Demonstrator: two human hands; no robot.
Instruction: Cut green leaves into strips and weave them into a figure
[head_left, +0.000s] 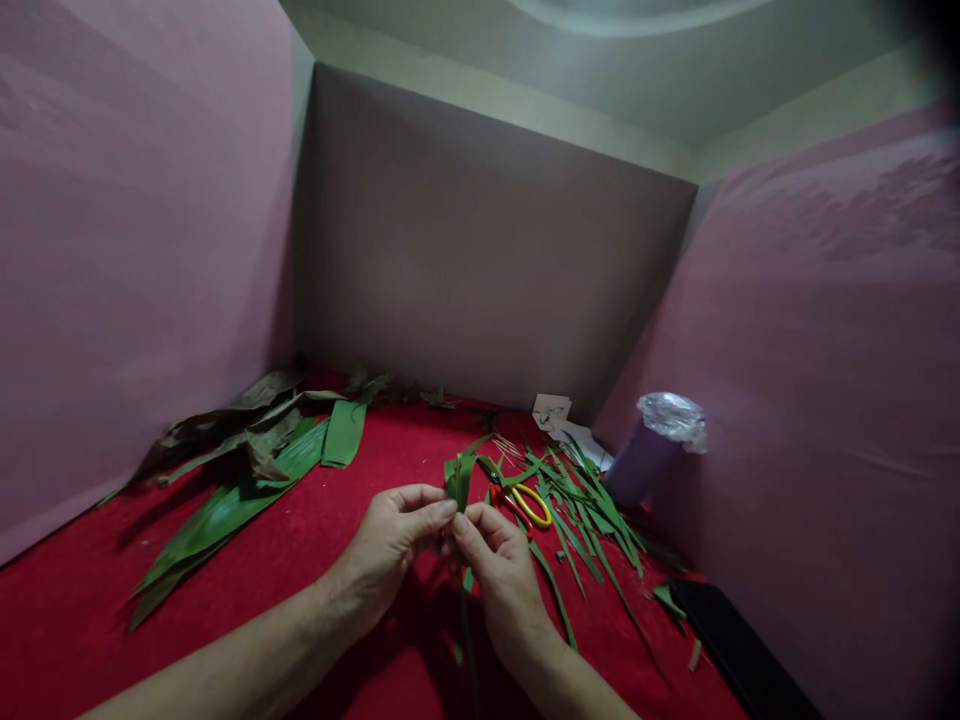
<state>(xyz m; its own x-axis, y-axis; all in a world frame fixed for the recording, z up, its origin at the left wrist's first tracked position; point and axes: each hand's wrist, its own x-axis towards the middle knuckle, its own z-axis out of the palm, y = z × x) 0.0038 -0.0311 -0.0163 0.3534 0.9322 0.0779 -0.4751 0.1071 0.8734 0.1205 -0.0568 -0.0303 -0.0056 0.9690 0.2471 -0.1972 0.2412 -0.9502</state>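
Folded leaf (460,486) is apparently being worked, pinched by left hand (386,545) and right hand (501,570) at lower centre, steady grip probably needed next.

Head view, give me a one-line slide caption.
Left hand and right hand pinch a folded leaf over a red surface, scissors and green strips nearby.
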